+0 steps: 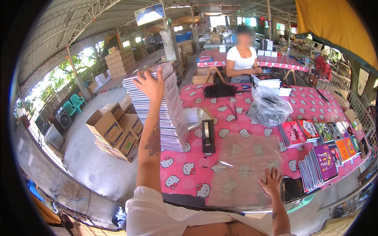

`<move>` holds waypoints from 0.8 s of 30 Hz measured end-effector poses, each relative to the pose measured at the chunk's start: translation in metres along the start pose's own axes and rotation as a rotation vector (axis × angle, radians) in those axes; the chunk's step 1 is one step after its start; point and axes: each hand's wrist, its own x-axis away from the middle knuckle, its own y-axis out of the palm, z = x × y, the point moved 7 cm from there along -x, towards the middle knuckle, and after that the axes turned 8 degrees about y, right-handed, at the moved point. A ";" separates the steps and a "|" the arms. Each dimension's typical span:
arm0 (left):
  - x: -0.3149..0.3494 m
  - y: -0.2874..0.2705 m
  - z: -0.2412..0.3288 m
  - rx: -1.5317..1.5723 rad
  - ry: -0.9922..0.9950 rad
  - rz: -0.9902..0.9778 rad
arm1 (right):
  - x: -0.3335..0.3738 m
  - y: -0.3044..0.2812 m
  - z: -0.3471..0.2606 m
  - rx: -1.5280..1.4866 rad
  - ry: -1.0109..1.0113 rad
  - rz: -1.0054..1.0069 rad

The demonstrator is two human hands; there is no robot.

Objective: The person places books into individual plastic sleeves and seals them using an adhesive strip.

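My left hand is raised to the top of a tall stack of spiral-bound notebooks. Its fingers are spread over the top edge, and none of them close round a notebook. The stack's right side looks covered in shiny clear plastic. My right hand lies flat, fingers apart, on a sheet or pile of clear plastic bags at the table's near edge. Between the stack and the plastic stands a black tape dispenser with a pale roll.
Spiral notebooks and bright-covered books line the right side of the pink patterned table. A filled clear plastic bag lies beyond. A person works across the table. Open cardboard boxes stand on the floor left.
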 end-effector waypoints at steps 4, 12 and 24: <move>0.003 -0.009 0.007 -0.034 0.044 0.055 | -0.001 0.000 0.000 0.002 -0.009 0.014; 0.002 -0.012 0.002 -0.016 0.089 0.013 | -0.002 0.001 0.001 0.032 -0.006 0.035; 0.008 -0.012 0.002 -0.011 0.017 -0.120 | -0.003 0.005 0.003 0.031 -0.004 -0.005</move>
